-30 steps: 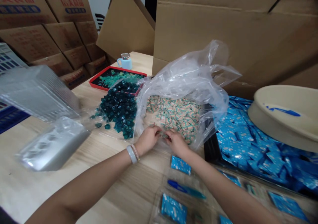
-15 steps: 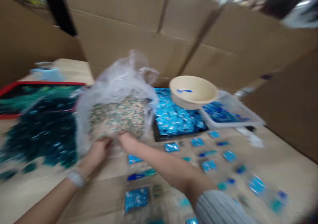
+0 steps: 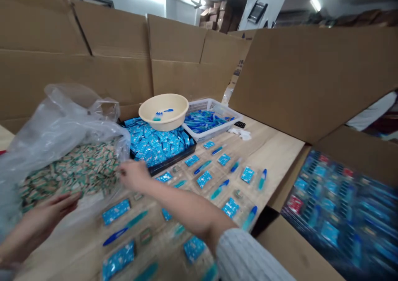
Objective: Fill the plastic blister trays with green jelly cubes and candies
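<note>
Reaching in from lower centre, the right hand (image 3: 133,175) meets the edge of the sachets (image 3: 71,173) in the plastic bag (image 3: 62,111) at left, its grip unclear, while the left hand (image 3: 42,221) lies open at lower left.

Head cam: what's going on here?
A person is working at a wooden table with bare hands. The right hand reaches to the edge of a heap of small green-and-cream sachets in a clear plastic bag, and the open left hand lies near it. Clear blister trays holding blue sachets lie on the table. Behind them are a black tray of blue sachets, a cream bowl and a white basket.
</note>
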